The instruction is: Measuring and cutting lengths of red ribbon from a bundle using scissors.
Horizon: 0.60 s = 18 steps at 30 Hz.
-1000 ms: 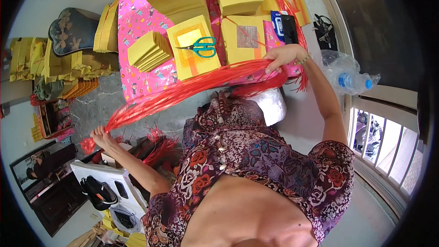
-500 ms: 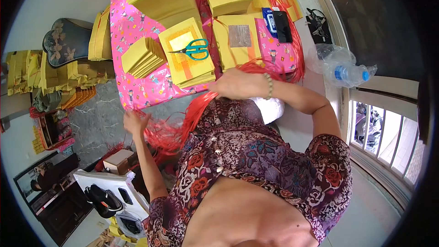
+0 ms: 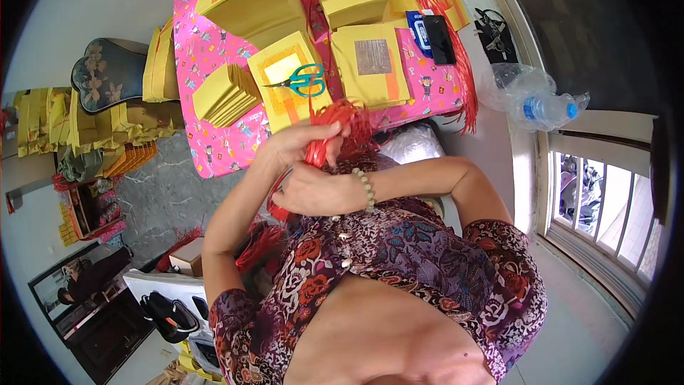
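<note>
A bundle of shiny red plastic strands (image 3: 348, 120) is gathered in front of my chest, its frayed ends fanning toward the table edge. My left hand (image 3: 298, 144) is closed around the bundle below those ends. Just under it, my right hand (image 3: 319, 190), with a beaded bracelet at the wrist, curls closed on the lower part of the same strands. Parts of the strands are hidden by my fingers. Teal-handled scissors (image 3: 303, 81) lie on a stack of yellow paper packets (image 3: 274, 53) just beyond my hands.
The table has a pink patterned cover (image 3: 206, 153). On it stand more yellow stacks (image 3: 369, 57), a fanned pile (image 3: 226, 96), a black phone (image 3: 439, 39) and loose red strands (image 3: 467, 93). A bottle in clear plastic (image 3: 545, 108) is at the right, by the window.
My hands were apart, with strands hanging loosely between them. Now they have come together at the middle, and the strands are bunched in both, ends pointing up to the right.
</note>
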Available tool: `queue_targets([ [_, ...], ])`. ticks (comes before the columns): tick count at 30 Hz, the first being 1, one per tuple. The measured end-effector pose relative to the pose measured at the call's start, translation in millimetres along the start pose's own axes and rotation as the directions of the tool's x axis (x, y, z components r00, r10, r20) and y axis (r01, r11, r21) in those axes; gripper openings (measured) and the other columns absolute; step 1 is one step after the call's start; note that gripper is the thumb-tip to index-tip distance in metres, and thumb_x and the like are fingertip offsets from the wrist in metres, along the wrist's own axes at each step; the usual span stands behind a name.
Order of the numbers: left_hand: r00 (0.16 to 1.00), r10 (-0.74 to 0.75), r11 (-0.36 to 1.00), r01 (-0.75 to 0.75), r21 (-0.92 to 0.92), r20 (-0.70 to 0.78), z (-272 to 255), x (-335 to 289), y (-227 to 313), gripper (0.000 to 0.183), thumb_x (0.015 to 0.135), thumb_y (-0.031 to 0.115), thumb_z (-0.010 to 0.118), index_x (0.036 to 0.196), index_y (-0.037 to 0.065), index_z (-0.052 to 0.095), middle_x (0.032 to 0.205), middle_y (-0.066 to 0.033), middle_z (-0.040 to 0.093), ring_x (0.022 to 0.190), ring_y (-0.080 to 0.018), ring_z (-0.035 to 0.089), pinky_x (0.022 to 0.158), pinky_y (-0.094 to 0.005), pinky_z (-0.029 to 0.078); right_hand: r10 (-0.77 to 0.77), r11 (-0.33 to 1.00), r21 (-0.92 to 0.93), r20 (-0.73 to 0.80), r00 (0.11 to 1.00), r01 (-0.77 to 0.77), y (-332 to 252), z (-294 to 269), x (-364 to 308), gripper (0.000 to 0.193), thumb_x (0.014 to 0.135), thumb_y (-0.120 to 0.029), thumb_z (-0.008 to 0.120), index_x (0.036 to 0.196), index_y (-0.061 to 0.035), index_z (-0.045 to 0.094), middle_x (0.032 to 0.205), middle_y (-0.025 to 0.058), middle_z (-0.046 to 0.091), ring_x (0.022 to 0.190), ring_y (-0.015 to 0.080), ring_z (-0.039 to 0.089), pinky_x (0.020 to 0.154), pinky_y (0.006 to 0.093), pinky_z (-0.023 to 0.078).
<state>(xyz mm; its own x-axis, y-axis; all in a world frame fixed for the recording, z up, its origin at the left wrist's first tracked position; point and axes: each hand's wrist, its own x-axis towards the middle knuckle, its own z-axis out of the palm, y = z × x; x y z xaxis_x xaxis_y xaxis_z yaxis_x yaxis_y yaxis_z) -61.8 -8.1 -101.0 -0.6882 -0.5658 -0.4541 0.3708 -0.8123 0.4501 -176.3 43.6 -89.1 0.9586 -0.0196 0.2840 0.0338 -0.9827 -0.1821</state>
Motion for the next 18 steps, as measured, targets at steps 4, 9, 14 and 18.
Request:
queue_targets([
  [4,0.999,0.03,0.988,-0.034,0.148,0.023,30.1,13.9,53.4,0.02,0.088,0.027,0.058,0.085,0.009,0.049,0.057,0.0051,0.041,0.049,-0.0058,0.041,0.044,-0.022,0.036,0.017,0.992,0.127,-0.09,0.996,-0.006,-12.5,18.1,9.9,0.011,0.078,-0.017,0.051,0.07,-0.0092,0.054,0.056,0.0024,0.056,0.052,0.0188,0.057,0.049,0.0327,0.039],
  [9,0.969,0.224,0.886,-0.158,0.436,-0.104,43.0,19.2,88.9,0.024,0.09,0.029,0.057,0.077,0.012,0.047,0.056,0.0044,0.042,0.048,-0.0068,0.042,0.045,-0.0226,0.037,0.019,0.904,0.415,0.192,0.981,-0.099,5.7,45.8,20.0,0.012,0.078,-0.015,0.051,0.074,-0.0054,0.056,0.064,0.0109,0.063,0.062,0.0281,0.063,0.052,0.0418,0.046],
  [14,0.867,0.459,0.791,-0.299,0.533,-0.195,31.1,26.5,122.0,0.019,0.088,0.025,0.059,0.087,0.009,0.05,0.061,0.0028,0.046,0.051,-0.0089,0.046,0.049,-0.0254,0.042,-0.177,0.802,0.58,0.453,0.874,-0.139,-14.4,97.8,33.4,0.032,0.084,-0.034,0.053,0.086,-0.0026,0.05,0.068,0.0181,0.06,0.066,0.0369,0.061,0.054,0.0453,0.046],
  [18,0.74,0.569,0.776,-0.34,0.532,-0.358,35.7,32.4,130.9,0.016,0.089,0.024,0.058,0.086,0.01,0.05,0.061,0.0023,0.046,0.051,-0.0091,0.046,0.049,-0.0266,0.042,-0.259,0.767,0.625,0.512,0.819,-0.148,-35.8,157.2,39.1,0.042,0.085,-0.044,0.052,0.095,-0.0043,0.044,0.068,0.0178,0.059,0.065,0.0382,0.059,0.053,0.0472,0.043],
])
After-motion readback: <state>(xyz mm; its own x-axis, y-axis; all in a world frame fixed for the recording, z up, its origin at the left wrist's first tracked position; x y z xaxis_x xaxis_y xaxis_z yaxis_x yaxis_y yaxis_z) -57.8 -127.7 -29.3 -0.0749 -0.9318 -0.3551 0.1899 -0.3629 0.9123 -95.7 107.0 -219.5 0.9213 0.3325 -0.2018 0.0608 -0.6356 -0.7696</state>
